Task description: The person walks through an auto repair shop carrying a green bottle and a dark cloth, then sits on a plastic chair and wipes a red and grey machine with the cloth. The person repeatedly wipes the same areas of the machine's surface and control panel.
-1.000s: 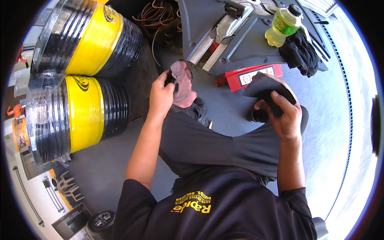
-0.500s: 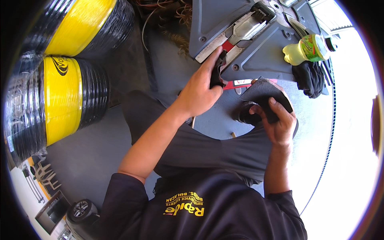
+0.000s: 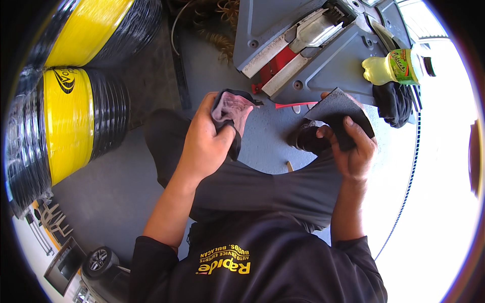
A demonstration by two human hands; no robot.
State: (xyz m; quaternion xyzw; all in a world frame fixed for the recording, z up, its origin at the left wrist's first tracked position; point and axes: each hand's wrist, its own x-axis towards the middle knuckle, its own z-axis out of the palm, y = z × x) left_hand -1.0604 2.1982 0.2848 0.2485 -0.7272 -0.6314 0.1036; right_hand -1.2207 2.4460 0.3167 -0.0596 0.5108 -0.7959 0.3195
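My left hand [image 3: 204,144] is closed on a crumpled rag [image 3: 233,108], pinkish-grey on one side and dark on the other, held above my left thigh. In my right hand [image 3: 355,154] is a bent sheet of dark sandpaper [image 3: 338,115], pinched between thumb and fingers; some of those fingers are hidden behind it. Ahead of both hands stands a grey machine turntable [image 3: 328,73] with metal slide rails, a clear plastic cover and a red part [image 3: 275,65] in its slot. The rag is apart from the turntable.
A bottle of yellow-green drink [image 3: 391,68] lies at the turntable's right edge, above a bunched black cloth [image 3: 393,103]. Plastic-wrapped tires with yellow bands [image 3: 68,126] are stacked at the left. A coiled hose [image 3: 225,50] hangs behind. A car wheel [image 3: 100,259] shows at lower left.
My left hand has drawn back from the turntable's slot toward me and to the left, bringing the rag, whose pinkish side now shows. The right hand still holds the sandpaper in nearly the same place.
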